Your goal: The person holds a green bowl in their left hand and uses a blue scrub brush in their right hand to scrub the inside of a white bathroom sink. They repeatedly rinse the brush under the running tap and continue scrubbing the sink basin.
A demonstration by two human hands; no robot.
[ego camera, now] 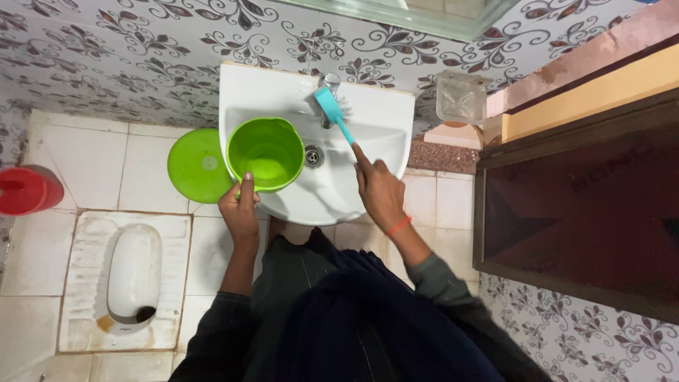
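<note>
We see the room evenly and softly lit, with faint shadows. The white basin [318,191] gleams mildly. Focus is sharp, though edges bend outward.

Glossy green plastic mug [267,153], smooth white ceramic basin [382,124], shiny metal tap [329,85].

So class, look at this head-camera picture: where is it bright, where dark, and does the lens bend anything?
Head view: light falls evenly on the white sink and glows through the green mug in the left hand; the brush in the right hand is sharp; the brown door at right is dim; wall and floor lines splay outward, showing wide-angle distortion.
</note>
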